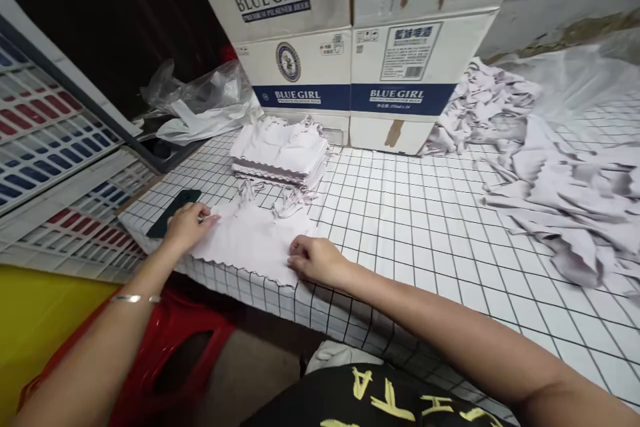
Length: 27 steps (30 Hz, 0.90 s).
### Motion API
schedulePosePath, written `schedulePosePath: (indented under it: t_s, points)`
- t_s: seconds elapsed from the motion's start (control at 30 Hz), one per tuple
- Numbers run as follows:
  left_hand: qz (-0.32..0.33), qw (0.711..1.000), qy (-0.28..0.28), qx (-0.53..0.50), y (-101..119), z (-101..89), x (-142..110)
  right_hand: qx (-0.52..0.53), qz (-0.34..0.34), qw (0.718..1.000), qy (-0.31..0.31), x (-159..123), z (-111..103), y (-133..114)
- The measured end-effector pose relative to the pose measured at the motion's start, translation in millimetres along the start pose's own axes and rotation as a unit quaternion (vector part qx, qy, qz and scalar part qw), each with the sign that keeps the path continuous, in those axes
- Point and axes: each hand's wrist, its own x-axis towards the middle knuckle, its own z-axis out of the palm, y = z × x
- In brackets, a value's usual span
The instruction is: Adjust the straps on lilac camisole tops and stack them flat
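A pale pink camisole (250, 240) with a wavy hem and bunched thin straps lies flat at the table's front edge. My left hand (189, 227) pinches its left side, fingers closed on the fabric. Over at the right side, my right hand (316, 261) has its fingers curled in and closed on the camisole's edge near the hem. Just behind it sits a neat stack of folded camisoles (280, 150) in the same fabric. A dark green flat object (173, 213), partly covered by my left hand, rests on the table; its kind is unclear.
The table has a white checked cloth (400, 213). An opened Blue Girl beer carton (305, 67) stands at the back. Loose pink garments (575, 207) are heaped at the right. Plastic crates (55, 127) flank the left, above a red plastic stool (175, 347).
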Motion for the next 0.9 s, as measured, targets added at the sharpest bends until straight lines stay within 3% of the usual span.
schedulePosePath:
  t_s: [0.07, 0.1, 0.2, 0.27, 0.33, 0.43, 0.53, 0.6, 0.67, 0.7, 0.77, 0.83, 0.9]
  points:
    - [0.086, 0.995, 0.041, -0.016, 34.8, 14.5, -20.1, -0.133, -0.082, 0.986, 0.051, 21.6, -9.7, -5.8]
    - [0.108, 0.993, 0.029, -0.032, 51.9, 23.7, -33.1, -0.18, -0.101, 0.977, 0.059, 36.2, -15.0, -8.9]
    - [0.12, 0.987, -0.064, -0.083, 89.9, 51.1, -70.7, -0.249, -0.07, 0.965, 0.032, 85.1, -32.4, -16.4]
    - [0.116, 0.979, -0.103, -0.134, 100.0, 62.2, -84.3, -0.254, -0.056, 0.965, 0.044, 113.9, -46.0, -19.7]
    - [0.103, 0.972, -0.105, -0.183, 99.9, 65.0, -86.6, -0.254, -0.051, 0.963, 0.073, 134.3, -61.1, -23.3]
    - [0.091, 0.971, -0.114, -0.187, 92.8, 60.9, -81.4, -0.251, -0.037, 0.96, 0.115, 139.2, -81.8, -27.8]
    - [0.097, 0.984, -0.13, -0.076, 94.1, 59.4, -81.9, -0.26, -0.023, 0.953, 0.151, 103.5, -94.8, -19.2]
    - [0.103, 0.992, -0.066, -0.023, 105.5, 61.7, -82.2, -0.279, -0.047, 0.944, 0.172, 63.6, -102.7, 2.7]
    - [0.153, 0.987, 0.001, -0.042, 129.7, 63.9, -77.8, -0.305, -0.067, 0.932, 0.185, 15.6, -119.0, 39.6]
    - [0.18, 0.981, 0.022, -0.073, 148.2, 64.0, -74.4, -0.312, -0.047, 0.927, 0.203, -12.1, -132.5, 61.9]
    - [0.238, 0.96, -0.001, -0.151, 198.9, 61.8, -68.2, -0.297, 0.065, 0.912, 0.277, -74.2, -170.4, 108.2]
    - [0.278, 0.93, -0.091, -0.223, 266.4, 60.4, -63.7, -0.243, 0.216, 0.86, 0.393, -137.4, -216.8, 150.7]
    - [0.313, 0.886, -0.202, -0.275, 345.7, 67.1, -58.5, -0.235, 0.286, 0.808, 0.459, -187.4, -261.3, 186.4]
